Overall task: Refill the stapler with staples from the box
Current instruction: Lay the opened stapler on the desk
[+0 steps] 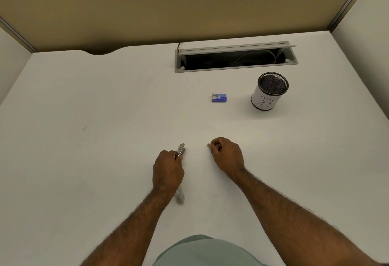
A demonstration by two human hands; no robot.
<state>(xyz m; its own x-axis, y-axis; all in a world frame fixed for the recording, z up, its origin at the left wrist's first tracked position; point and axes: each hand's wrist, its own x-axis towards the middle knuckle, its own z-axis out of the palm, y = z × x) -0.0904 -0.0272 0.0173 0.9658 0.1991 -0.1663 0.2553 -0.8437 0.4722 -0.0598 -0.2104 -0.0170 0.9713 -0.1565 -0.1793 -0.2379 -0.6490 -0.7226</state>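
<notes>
My left hand (167,171) grips a slim silver stapler (181,150) on the white desk (84,118). Its front end sticks out past my fingers and its rear end shows below my wrist. My right hand (226,155) is closed to the right of it, pinching a small silvery piece (208,145) at the fingertips that looks like a strip of staples. A small blue staple box (219,97) lies farther back on the desk, apart from both hands.
A black mesh pen cup (270,91) wrapped in white paper marked "B" stands at the back right. Behind it a cable hatch (235,57) is open in the desk. Partition walls enclose the desk at the back and sides.
</notes>
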